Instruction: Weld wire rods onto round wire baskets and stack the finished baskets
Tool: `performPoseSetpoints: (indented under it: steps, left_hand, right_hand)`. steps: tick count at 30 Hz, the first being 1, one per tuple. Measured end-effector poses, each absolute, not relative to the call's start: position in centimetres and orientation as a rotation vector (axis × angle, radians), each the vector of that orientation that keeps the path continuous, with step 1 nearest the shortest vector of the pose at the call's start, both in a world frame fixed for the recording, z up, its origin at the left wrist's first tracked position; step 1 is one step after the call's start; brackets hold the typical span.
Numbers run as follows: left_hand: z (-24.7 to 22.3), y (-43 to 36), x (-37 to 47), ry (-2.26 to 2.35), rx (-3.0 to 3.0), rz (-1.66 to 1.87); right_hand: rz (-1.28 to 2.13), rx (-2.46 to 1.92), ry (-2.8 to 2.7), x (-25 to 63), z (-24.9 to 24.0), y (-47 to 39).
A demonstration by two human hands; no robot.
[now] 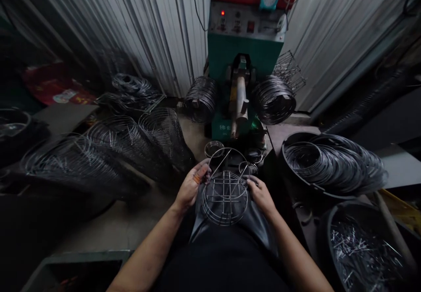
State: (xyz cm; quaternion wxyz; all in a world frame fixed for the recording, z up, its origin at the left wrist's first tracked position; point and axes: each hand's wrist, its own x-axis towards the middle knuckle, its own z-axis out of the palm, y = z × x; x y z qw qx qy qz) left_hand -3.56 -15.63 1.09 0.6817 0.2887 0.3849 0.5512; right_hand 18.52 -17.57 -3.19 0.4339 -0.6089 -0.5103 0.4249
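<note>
While both fingertips hide behind wire basket (225,198), left hand (191,187), right hand (262,194)

left fingers (204,172): tips curl behind the rim of the wire basket (225,198); the grip itself is out of sight
right fingers (252,181): tucked under the basket's edge, thumb hidden
forearms: both cut off by the bottom edge
lap: too dark to make out under the basket
tray (79,268): bottom-left, cut by the edge, contents lost in shadow
tub of short rods (362,248): cut off at the bottom-right corner; single rods too fine to count
left side of room: dark and smeared; the red sheet (54,86) cannot be read
machine (245,42): label characters and dial too small to read; top cropped
</note>
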Motion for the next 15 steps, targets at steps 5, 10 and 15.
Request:
performPoseSetpoints:
  steps: [5,10,15]
  left_hand:
    - [-2.1,-14.8,-4.8,1.203,0.962,0.978]
    - [-5.5,-15.7,-5.4,1.479,1.402,0.756]
    - [-6.2,-16.9,-5.6,1.558,1.523,0.631]
  right_hand:
    - [0.925,-1.611,-1.562,19.8,-4.4,-16.0]
    - [0.79,-1.649,-1.662,19.7,-6.0,-16.4]
    - [0.737,-1.627,-1.672,19.8,-7.2,-16.8]
